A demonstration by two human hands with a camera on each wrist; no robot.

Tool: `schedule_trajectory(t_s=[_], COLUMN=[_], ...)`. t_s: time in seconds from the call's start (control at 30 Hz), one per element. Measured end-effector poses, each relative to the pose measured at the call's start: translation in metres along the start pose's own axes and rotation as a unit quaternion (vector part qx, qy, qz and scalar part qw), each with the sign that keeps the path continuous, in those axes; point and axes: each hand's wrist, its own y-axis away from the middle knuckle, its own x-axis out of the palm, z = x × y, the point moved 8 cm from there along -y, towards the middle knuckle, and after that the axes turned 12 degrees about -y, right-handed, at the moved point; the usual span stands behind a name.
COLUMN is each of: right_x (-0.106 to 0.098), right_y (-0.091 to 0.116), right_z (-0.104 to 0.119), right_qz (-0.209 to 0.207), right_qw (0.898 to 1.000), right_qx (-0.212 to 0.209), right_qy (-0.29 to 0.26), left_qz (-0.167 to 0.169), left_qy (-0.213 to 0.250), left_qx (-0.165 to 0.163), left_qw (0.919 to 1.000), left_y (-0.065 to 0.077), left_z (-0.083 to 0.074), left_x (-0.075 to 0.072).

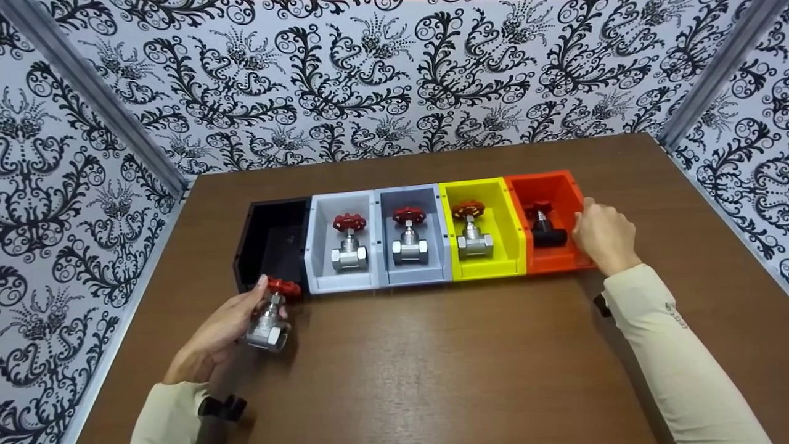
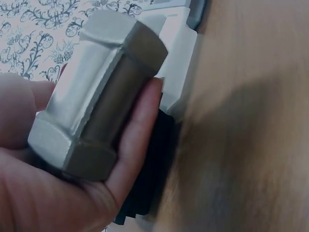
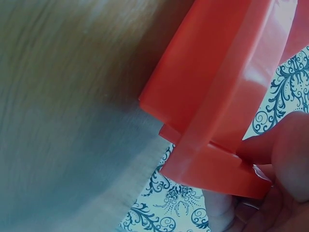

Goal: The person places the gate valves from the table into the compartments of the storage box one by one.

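Observation:
My left hand (image 1: 225, 324) holds a silver gate valve (image 1: 269, 327) with a red handwheel, just in front of the black bin (image 1: 262, 237). In the left wrist view, fingers curl around the valve's metal body (image 2: 96, 92), its hexagonal ends facing the camera. At the other end of the row, my right hand (image 1: 607, 235) grips the right wall of the red bin (image 1: 564, 263). The right wrist view has the thumb and fingers pinching that bin's edge (image 3: 217, 171). Inside the red bin lies a black-bodied valve (image 1: 547, 234) with a red handwheel.
Between the black and red bins, a white bin (image 1: 339, 283), a grey bin (image 1: 416, 275) and a yellow bin (image 1: 490, 269) stand side by side, each holding a silver valve with a red handwheel. Patterned walls (image 1: 370, 80) enclose the brown table (image 1: 419, 357).

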Motion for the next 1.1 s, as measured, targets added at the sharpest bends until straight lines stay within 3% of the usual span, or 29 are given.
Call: schedule_trajectory(t_s=[0.3, 0.43, 0.7, 1.1], right_x=[-0.001, -0.001, -0.001, -0.001], right_y=[0.0, 0.0, 0.0, 0.0], right_z=[0.001, 0.0, 0.0, 0.001], right_qz=[-0.008, -0.005, -0.004, -0.005], right_qw=[1.0, 1.0, 1.0, 1.0], right_qx=[-0.011, -0.009, -0.011, -0.006], right_qy=[-0.003, -0.006, -0.013, -0.015], left_qz=[-0.105, -0.135, -0.14, -0.142], left_qy=[0.005, 0.018, 0.054, 0.057], left_qx=[-0.011, -0.012, -0.009, -0.019], left_qw=[0.9944, 0.9906, 0.9887, 0.988], left_y=[0.001, 0.0, -0.006, -0.023], left_z=[-0.009, -0.013, -0.021, -0.029], left_x=[-0.015, -0.021, -0.025, -0.027])
